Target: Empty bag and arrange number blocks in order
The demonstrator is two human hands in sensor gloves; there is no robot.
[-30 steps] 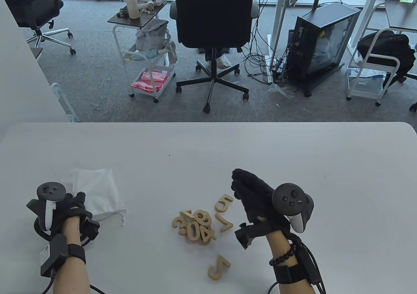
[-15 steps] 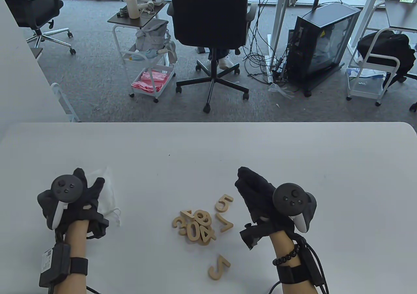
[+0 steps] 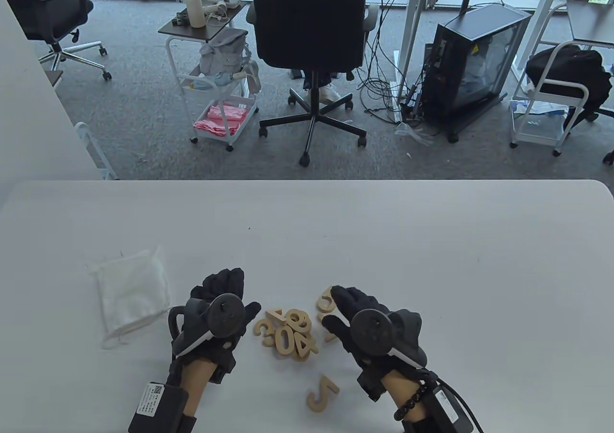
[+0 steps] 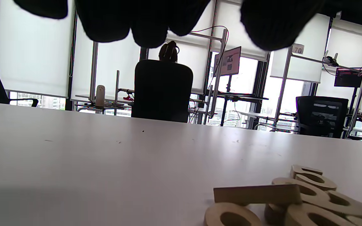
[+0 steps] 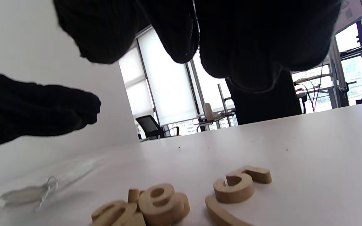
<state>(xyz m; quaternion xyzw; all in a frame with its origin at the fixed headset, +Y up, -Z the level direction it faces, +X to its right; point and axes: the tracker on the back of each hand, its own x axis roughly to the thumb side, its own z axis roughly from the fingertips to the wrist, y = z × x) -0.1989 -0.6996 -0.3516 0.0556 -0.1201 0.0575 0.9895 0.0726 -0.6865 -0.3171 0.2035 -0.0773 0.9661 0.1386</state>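
Bag point(image 3: 132, 291) lies emptied (flat) beyond left hand point(image 3: 218, 315); number blocks point(image 3: 287, 333) heaped unsorted between it and right hand point(image 3: 369, 322). Both hands spread, holding nothing; ordering not started.

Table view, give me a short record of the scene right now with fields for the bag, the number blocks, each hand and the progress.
bag: white drawstring bag lies flat on the table, left of both hands
number blocks: heap of wooden digits, overlapping; a lone 5 nearer the person; another 5 partly under the right hand
left hand: left hand just left of the heap, holds nothing
right hand: right hand over the blocks right of the heap, holds nothing
progress: blocks out of the bag, not yet in order
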